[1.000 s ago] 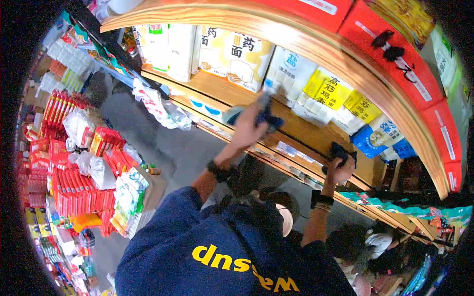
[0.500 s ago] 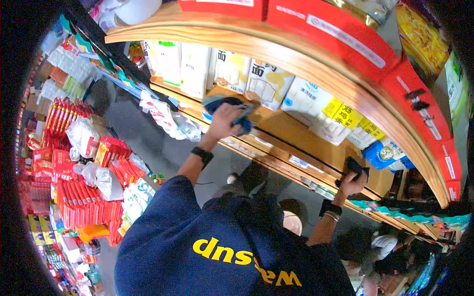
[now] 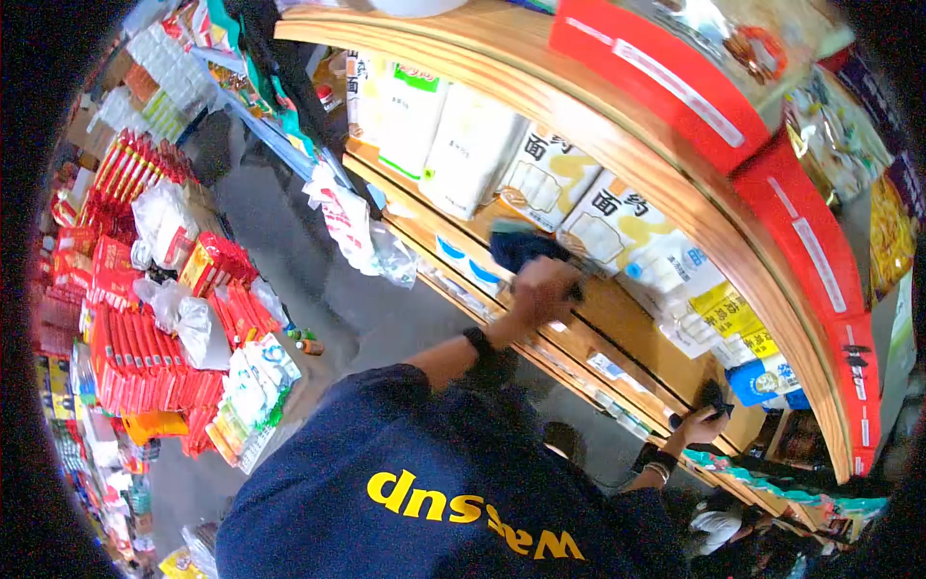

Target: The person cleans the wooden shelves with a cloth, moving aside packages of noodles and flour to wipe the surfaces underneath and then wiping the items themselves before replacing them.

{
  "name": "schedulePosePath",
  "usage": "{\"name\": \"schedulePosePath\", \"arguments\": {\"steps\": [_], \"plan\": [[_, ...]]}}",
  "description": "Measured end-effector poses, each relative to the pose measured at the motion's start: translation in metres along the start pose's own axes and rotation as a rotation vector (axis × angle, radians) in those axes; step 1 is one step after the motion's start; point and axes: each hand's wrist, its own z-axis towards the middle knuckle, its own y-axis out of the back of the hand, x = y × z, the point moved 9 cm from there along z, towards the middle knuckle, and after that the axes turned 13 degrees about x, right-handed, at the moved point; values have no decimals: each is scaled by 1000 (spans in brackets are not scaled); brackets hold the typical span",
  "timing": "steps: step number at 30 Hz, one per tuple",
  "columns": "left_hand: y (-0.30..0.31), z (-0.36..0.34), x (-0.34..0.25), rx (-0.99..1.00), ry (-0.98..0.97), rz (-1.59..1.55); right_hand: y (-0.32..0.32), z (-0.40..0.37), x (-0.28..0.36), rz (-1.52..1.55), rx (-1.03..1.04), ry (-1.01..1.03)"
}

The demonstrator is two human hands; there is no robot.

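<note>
My left hand [image 3: 545, 292] is over the wooden shelf's front part, its fingers closed on a dark blue cloth [image 3: 521, 247] that spreads out to its left. Just behind it stand white noodle packets [image 3: 552, 179] with black characters. My right hand [image 3: 702, 425] is at the shelf's right end, closed round a dark bunched item [image 3: 712, 398] that looks like cloth. Near it lie yellow-labelled packets [image 3: 730, 314] and a blue and white packet [image 3: 762, 381]. Blur hides some fingertips of my left hand.
An upper shelf with a curved-looking wooden edge [image 3: 617, 106] and red label strips [image 3: 666, 82] overhangs the packets. Plastic bags [image 3: 338, 217] hang at the lower shelf's left end. Red packaged goods [image 3: 135, 338] are stacked at the left. A person [image 3: 719, 526] is partly visible at lower right.
The view has shifted, so the shelves and packets appear farther right and lower. My left hand stays near the same noodle packets, the cloth now mostly to its left. Both hands keep their hold.
</note>
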Motion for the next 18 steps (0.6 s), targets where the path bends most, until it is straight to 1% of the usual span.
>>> {"name": "schedulePosePath", "arguments": {"steps": [1,2,3,4,5,6,7,8,9,10,11,12,13,14,15,16,17,18], "plan": [[-8,-3,-21,0,-98,-90,1,-1,2,59,-39,49],[-25,-3,-38,120,-114,-89,5,-2,13,59,-37,52],[-38,-4,-51,240,-131,-88,9,1,23,39,-2,-27],[-35,-7,-55,235,-130,-89,10,3,27,18,32,-104],[-30,-9,-61,205,-170,-129,7,2,23,19,31,-94],[-25,-9,-64,173,-208,-170,9,0,20,-100,3,-104],[-20,-8,-58,163,-201,-174,11,1,18,-219,-23,-114],[-21,-11,-53,241,-256,-185,1,3,5,9,51,-168],[-19,-17,-47,322,-310,-195,1,1,0,8,58,-159],[-2,-20,-37,310,-283,-145,2,-3,-7,-122,41,-169],[18,-21,-17,293,-173,-272,0,-3,-12,-248,17,-178],[39,-22,2,273,-69,-401,5,2,10,-227,83,-254],[46,-32,30,89,-38,-364,1,0,-7,-251,27,-242],[81,-31,53,-37,132,-479,2,2,-2,-240,37,-290],[105,-27,68,-21,324,-439,6,2,9,-227,49,-338],[117,-28,88,-14,488,-407,13,4,28,-180,6,-322],[114,-30,118,96,642,-491,15,5,39,-179,13,-314],[127,-32,136,56,713,-454,17,5,43,-199,32,-363]]}}
